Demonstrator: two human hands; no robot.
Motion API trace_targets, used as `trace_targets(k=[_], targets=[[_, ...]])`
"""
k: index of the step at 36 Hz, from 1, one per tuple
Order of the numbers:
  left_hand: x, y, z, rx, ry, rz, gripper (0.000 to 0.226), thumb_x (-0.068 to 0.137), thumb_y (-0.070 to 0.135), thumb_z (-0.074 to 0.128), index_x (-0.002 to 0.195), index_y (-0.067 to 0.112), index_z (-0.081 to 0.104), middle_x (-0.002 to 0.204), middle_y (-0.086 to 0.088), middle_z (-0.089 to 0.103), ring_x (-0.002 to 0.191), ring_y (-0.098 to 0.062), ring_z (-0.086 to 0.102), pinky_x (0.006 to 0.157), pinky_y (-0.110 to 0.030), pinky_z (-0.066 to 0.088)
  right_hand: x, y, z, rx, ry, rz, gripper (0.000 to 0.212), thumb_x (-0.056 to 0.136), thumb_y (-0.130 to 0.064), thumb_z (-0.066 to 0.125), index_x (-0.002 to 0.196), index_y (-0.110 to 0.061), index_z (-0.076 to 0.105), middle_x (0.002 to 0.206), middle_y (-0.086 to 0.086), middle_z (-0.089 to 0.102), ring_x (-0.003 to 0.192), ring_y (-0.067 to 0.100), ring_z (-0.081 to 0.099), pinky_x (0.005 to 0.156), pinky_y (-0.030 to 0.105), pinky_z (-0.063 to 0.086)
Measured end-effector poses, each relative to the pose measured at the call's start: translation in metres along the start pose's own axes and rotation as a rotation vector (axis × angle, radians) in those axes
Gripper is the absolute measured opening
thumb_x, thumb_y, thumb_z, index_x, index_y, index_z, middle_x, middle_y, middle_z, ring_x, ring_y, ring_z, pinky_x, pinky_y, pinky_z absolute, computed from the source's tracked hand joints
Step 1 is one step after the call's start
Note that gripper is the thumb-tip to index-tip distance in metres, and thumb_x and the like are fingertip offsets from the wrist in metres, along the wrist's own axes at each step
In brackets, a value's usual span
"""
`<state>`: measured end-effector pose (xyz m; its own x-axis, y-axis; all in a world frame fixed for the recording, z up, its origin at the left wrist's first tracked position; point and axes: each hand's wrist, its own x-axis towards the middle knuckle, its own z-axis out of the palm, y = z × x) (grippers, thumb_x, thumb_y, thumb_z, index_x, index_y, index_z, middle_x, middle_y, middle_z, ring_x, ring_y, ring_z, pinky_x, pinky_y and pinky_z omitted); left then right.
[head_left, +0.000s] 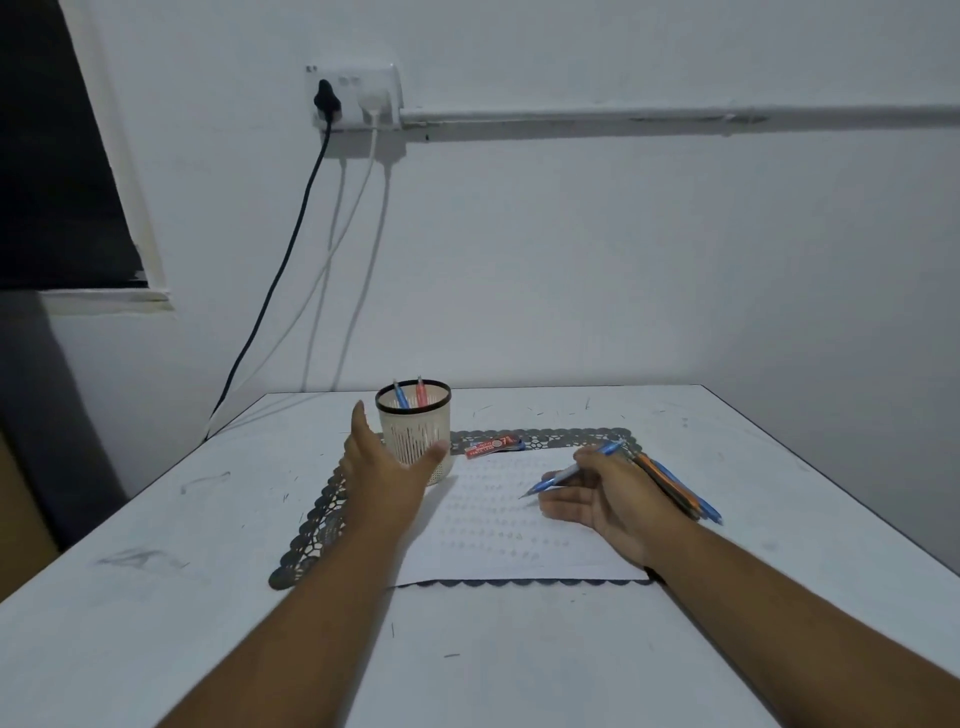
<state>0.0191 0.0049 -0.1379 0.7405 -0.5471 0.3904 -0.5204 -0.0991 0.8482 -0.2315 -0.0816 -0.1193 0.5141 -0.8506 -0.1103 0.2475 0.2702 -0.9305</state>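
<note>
- While the left hand (384, 470) hovers beside the cup (415, 434), its fingers (358, 415) are spread.
- Pinched by the right hand (610, 501), a blue pen (566, 474) points over the paper (493, 535) on the table (208, 519).
- Two pens (400, 397) stand in the cup.

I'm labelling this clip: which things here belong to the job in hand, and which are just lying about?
In the job: left hand, open at the pen cup; right hand, holding a blue pen; loose pens by it.
Lying about: red packet, paper sheet, lace mat, wall plugs.
</note>
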Motion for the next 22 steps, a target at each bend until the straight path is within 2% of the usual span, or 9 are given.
trace_targets(k=[2,4,7,9,11,15,18,22], targets=[[0.004,-0.003,0.001,0.033,-0.04,-0.026,0.132,0.062,0.069,0.085,0.159,0.03,0.003,0.151,-0.012,0.044,0.145,-0.036,0.033,0.114,-0.06,0.034,0.002,0.0,-0.001,0.023,0.017,0.001,0.032,0.111,-0.014,0.044,0.1,0.01,0.062,0.106,0.034,0.072,0.082,0.042,0.072,0.087,0.055,0.061],[0.007,-0.01,0.002,0.062,-0.084,-0.022,0.133,0.054,0.076,0.08,0.155,0.039,0.002,0.144,-0.007,0.055,0.14,-0.033,0.045,0.109,-0.061,0.042,0.002,0.0,-0.002,0.033,0.025,0.004,0.029,0.11,-0.013,0.046,0.104,0.01,0.062,0.109,0.033,0.072,0.084,0.042,0.072,0.087,0.056,0.061],[0.005,-0.014,0.003,0.059,-0.116,0.004,0.117,0.067,0.055,0.084,0.156,0.035,0.011,0.139,-0.005,0.059,0.13,-0.032,0.055,0.103,-0.055,0.049,0.006,-0.003,-0.001,0.026,0.046,-0.027,0.019,0.106,-0.009,0.055,0.115,0.006,0.062,0.104,0.029,0.072,0.083,0.036,0.075,0.086,0.054,0.062],[0.002,-0.012,0.003,0.059,-0.092,0.031,0.102,0.079,0.035,0.083,0.156,0.029,0.017,0.14,-0.007,0.058,0.128,-0.032,0.055,0.102,-0.047,0.049,0.009,-0.01,0.004,-0.011,0.082,-0.124,0.011,0.104,-0.002,0.057,0.111,0.004,0.063,0.1,0.026,0.073,0.081,0.031,0.076,0.083,0.046,0.062],[0.001,-0.01,0.002,0.054,-0.076,0.055,0.086,0.082,0.025,0.081,0.15,0.028,0.026,0.136,-0.005,0.06,0.124,-0.03,0.057,0.098,-0.042,0.049,0.01,-0.024,0.016,-0.116,0.106,-0.256,0.012,0.101,0.002,0.059,0.113,0.002,0.062,0.103,0.027,0.072,0.081,0.03,0.077,0.079,0.039,0.065],[0.003,-0.012,0.003,0.011,-0.087,0.054,0.077,0.079,0.025,0.08,0.139,0.039,0.034,0.13,0.005,0.061,0.118,-0.023,0.06,0.097,-0.05,0.053,0.014,-0.054,0.05,-0.282,0.114,-0.54,0.029,0.097,0.002,0.067,0.119,-0.012,0.054,0.1,0.021,0.074,0.086,0.033,0.077,0.077,0.039,0.066],[0.004,-0.013,0.005,0.001,-0.088,0.046,0.079,0.08,0.024,0.08,0.143,0.038,0.034,0.131,0.006,0.061,0.119,-0.022,0.06,0.098,-0.052,0.053,0.019,-0.071,0.081,-0.356,0.061,-0.742,0.04,0.096,0.001,0.069,0.12,-0.024,0.048,0.093,0.015,0.074,0.084,0.026,0.077,0.074,0.037,0.065],[0.001,-0.012,0.005,-0.01,-0.069,0.047,0.08,0.077,0.024,0.077,0.143,0.04,0.034,0.134,0.008,0.06,0.121,-0.021,0.059,0.099,-0.052,0.053,0.033,-0.078,0.12,-0.485,0.038,-0.888,0.049,0.097,0.001,0.065,0.131,-0.027,0.045,0.091,0.011,0.074,0.079,0.021,0.076,0.071,0.036,0.065]])
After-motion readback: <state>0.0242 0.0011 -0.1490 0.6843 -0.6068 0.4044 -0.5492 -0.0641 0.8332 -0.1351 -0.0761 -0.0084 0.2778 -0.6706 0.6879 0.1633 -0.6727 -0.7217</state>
